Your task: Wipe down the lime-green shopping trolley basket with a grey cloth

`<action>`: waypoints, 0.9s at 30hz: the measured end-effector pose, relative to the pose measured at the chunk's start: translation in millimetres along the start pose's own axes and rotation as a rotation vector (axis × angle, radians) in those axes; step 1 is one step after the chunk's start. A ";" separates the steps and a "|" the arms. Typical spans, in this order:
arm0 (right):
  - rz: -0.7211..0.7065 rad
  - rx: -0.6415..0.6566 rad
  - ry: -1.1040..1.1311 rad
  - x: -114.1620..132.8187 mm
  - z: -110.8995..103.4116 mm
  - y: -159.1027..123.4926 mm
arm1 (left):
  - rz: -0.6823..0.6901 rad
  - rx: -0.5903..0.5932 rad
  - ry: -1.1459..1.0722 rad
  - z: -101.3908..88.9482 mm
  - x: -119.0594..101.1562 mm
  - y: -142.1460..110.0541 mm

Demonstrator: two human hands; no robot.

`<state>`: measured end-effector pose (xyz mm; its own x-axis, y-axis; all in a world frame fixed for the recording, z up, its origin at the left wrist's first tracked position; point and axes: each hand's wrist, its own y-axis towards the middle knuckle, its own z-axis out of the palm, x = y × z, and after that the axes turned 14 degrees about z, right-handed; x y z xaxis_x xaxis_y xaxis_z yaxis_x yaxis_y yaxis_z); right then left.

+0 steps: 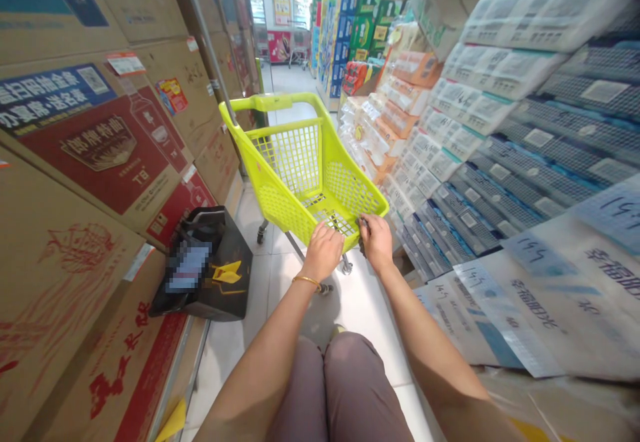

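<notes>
A lime-green plastic shopping cart (300, 162) stands in the aisle ahead of me, its basket empty. My left hand (324, 250) is closed over the near rim of the cart, a gold bangle on the wrist. My right hand (376, 241) grips the same rim at its right corner, fingers curled, with a small dark thing showing by the fingers. My knees in mauve trousers (340, 389) are at the bottom of the view.
Stacked cardboard cartons (95, 155) line the left side. A black bag (207, 265) sits on the low left shelf. Packs of tissue paper (500, 135) fill the right shelving. White floor tiles (280, 82) run down the aisle to more shelves.
</notes>
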<state>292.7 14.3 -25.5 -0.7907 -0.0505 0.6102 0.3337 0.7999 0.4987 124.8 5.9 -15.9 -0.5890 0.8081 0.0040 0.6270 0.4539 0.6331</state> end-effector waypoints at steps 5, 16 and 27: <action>0.016 -0.005 0.012 28.8 6.7 -21.0 | 0.002 -0.002 -0.041 -0.8 1.9 -1.9; -0.131 0.064 -0.028 24.9 7.9 -19.7 | 0.076 0.033 -0.100 -5.0 20.6 -7.6; -0.051 0.044 -0.083 -7.0 8.6 21.2 | 0.041 0.154 -0.102 -17.5 46.9 -8.7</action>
<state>300.9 36.7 -24.5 -0.8464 -0.0439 0.5307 0.2704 0.8232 0.4992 82.8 33.2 -7.7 -0.5115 0.8575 -0.0562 0.7248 0.4656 0.5077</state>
